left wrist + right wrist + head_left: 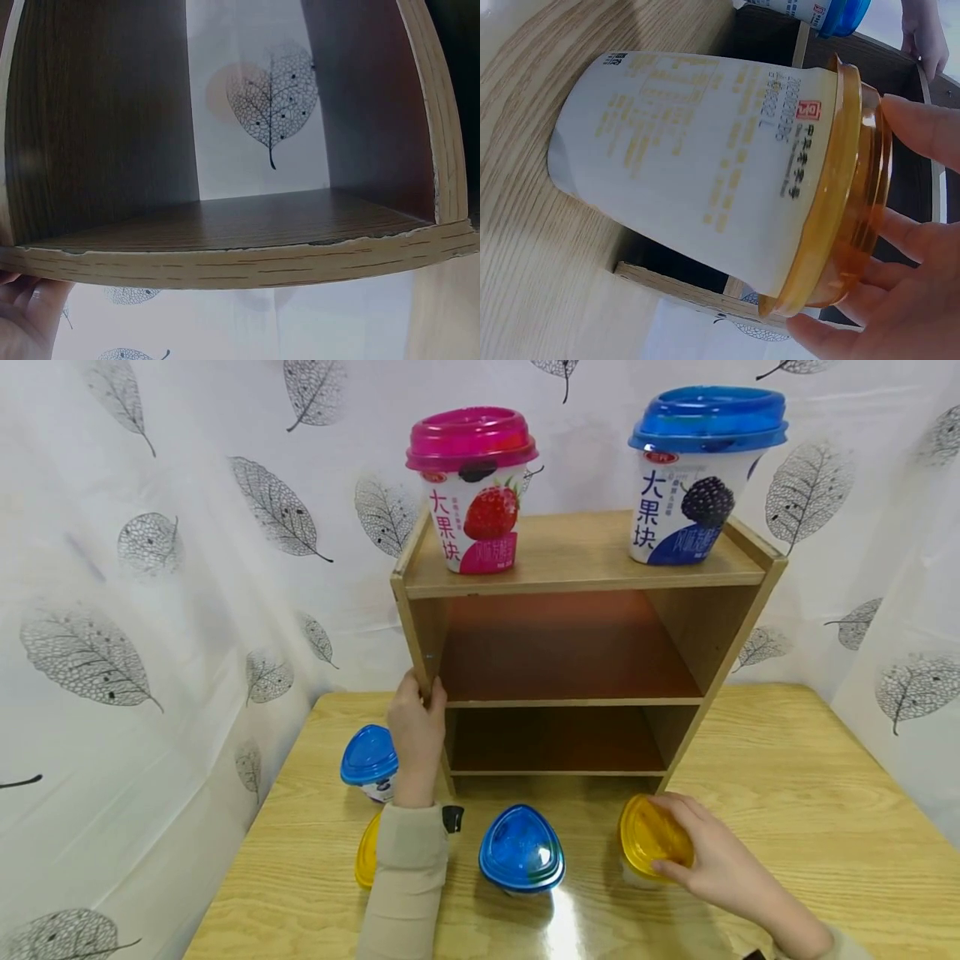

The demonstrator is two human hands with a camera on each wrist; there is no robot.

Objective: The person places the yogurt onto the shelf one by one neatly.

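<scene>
My left hand (417, 727) grips the front edge of the left side panel of a small wooden shelf (573, 547). In the left wrist view, its fingers show at the lower left, at the edge of the side panel (247, 270). At the shelf's right front, my right hand (701, 852) holds a yogurt cup by its yellow lid (647, 835), thumb and fingers spread round the rim. The right wrist view shows that cup's white printed body (682, 150), with its base at the wooden tabletop.
On top of the shelf stand a pink-lidded strawberry cup (480, 510) and a blue-lidded blackberry cup (678, 502). Another blue-lidded cup (521, 847) stands before the shelf. Left of it are a blue-lidded cup (369, 756) and a yellow lid (366, 856) partly behind my sleeve. Leaf-patterned curtains (180, 610) surround the table (795, 760).
</scene>
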